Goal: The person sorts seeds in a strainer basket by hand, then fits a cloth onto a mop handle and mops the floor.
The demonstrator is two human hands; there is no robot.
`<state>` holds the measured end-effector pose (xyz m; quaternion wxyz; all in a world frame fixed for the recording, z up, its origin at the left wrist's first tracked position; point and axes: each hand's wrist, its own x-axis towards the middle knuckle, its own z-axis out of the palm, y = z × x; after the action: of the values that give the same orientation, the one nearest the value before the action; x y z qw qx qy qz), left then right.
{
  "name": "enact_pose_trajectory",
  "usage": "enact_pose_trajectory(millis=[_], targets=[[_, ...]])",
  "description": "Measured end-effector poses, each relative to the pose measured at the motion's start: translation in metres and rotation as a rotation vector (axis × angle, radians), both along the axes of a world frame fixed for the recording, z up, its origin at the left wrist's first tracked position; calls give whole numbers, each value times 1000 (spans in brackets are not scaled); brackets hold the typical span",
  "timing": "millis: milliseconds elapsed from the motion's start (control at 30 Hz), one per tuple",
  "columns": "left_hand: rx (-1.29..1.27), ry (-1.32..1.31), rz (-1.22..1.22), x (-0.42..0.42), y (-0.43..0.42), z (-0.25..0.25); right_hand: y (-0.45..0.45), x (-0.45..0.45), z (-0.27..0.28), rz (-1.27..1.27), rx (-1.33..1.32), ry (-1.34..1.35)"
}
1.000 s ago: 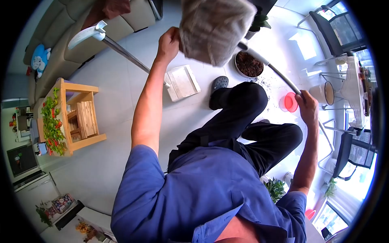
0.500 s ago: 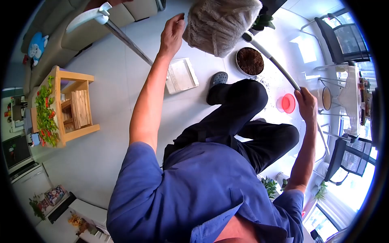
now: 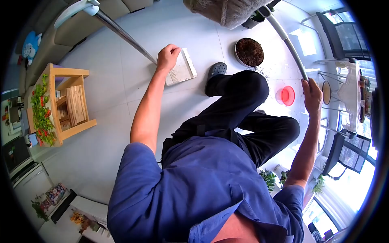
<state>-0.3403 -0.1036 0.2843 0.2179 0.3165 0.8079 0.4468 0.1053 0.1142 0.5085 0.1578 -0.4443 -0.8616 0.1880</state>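
Note:
My right hand (image 3: 312, 96) is wrapped round the grey pole of a mop (image 3: 289, 42). Its fluffy grey-beige head (image 3: 227, 10) is raised at the top edge and partly cut off. My left hand (image 3: 168, 57) hangs over the white dustpan (image 3: 183, 69), its fingers pinched together; whether anything is between them is hidden. The dustpan lies on the floor, and its long metal handle (image 3: 123, 35) leans to the upper left. Near my shoe is a round pot of dark brown soil (image 3: 249, 52), with dark crumbs scattered on the floor beside it.
A red plastic bowl (image 3: 287, 96) rests on the floor by my knee. To the left are a wooden shelf unit (image 3: 71, 125) and a sofa (image 3: 81, 30). Black chairs (image 3: 344, 32) and a table (image 3: 348, 95) line the right side. Potted plants (image 3: 268, 178) sit beside me.
My left hand has come down from beside the mop head to above the dustpan, its fingers now pinched. The mop head has risen towards the top edge, still held by my right hand.

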Motion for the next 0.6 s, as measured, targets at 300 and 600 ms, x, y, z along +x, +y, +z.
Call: enact_pose_trajectory(millis=[300, 600], targets=[[519, 11, 61, -9, 38, 57, -8, -20, -9, 96, 29, -95], [201, -122, -118, 2, 10, 31, -9, -17, -5, 125, -10, -200]])
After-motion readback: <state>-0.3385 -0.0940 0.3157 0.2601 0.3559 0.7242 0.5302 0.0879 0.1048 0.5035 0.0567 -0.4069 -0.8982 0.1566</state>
